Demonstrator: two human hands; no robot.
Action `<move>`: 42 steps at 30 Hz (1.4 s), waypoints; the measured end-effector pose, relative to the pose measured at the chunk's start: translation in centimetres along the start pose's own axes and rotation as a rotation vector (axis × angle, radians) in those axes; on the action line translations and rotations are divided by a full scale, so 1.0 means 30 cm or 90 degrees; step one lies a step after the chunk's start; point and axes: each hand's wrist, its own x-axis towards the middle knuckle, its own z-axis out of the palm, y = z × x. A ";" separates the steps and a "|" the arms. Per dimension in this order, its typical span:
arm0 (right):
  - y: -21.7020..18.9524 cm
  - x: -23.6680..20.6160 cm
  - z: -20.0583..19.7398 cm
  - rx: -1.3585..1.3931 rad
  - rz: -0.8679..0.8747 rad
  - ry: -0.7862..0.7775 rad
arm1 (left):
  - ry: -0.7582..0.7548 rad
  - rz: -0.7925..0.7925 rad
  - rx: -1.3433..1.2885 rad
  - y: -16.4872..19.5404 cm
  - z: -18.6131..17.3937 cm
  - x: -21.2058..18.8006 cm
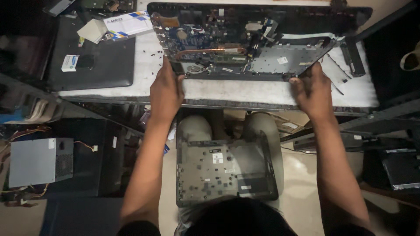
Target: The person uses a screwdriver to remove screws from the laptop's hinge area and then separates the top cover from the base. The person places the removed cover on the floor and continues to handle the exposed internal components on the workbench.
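Left hand [166, 89] and right hand [313, 89] are closed on the opened black laptop chassis [245, 52], tilted for access above the desk [227, 89].

Left hand [166, 89] fingertips hidden under opened laptop chassis [245, 48], screws too small.

Two hands [166, 89] [313, 89], one opened laptop chassis [245, 43], one bottom cover [225, 170], one closed laptop [94, 61].
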 end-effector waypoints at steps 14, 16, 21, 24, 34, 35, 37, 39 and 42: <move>-0.047 0.057 -0.044 -0.040 0.067 -0.070 | -0.107 -0.075 0.003 -0.010 -0.024 0.046; -0.056 0.067 -0.050 -0.055 0.115 -0.077 | -0.120 -0.077 0.020 -0.013 -0.025 0.055; -0.066 0.079 -0.060 -0.071 0.115 -0.063 | -0.168 -0.124 0.042 -0.010 -0.019 0.079; -0.055 0.079 -0.054 -0.019 0.066 -0.041 | -0.183 -0.159 0.039 -0.002 -0.020 0.087; -0.011 0.076 -0.014 0.031 0.079 -0.002 | -0.185 -0.159 0.038 0.019 -0.031 0.097; -0.013 0.077 -0.016 0.041 0.084 -0.003 | -0.184 -0.162 0.034 0.021 -0.032 0.096; -0.021 0.081 -0.023 0.009 0.115 -0.014 | -0.181 -0.161 0.029 0.025 -0.033 0.096; -0.032 0.088 -0.032 -0.003 0.120 -0.032 | -0.179 -0.157 0.027 0.027 -0.034 0.099; -0.046 0.102 -0.046 0.007 0.113 -0.065 | -0.202 -0.175 0.028 0.026 -0.034 0.108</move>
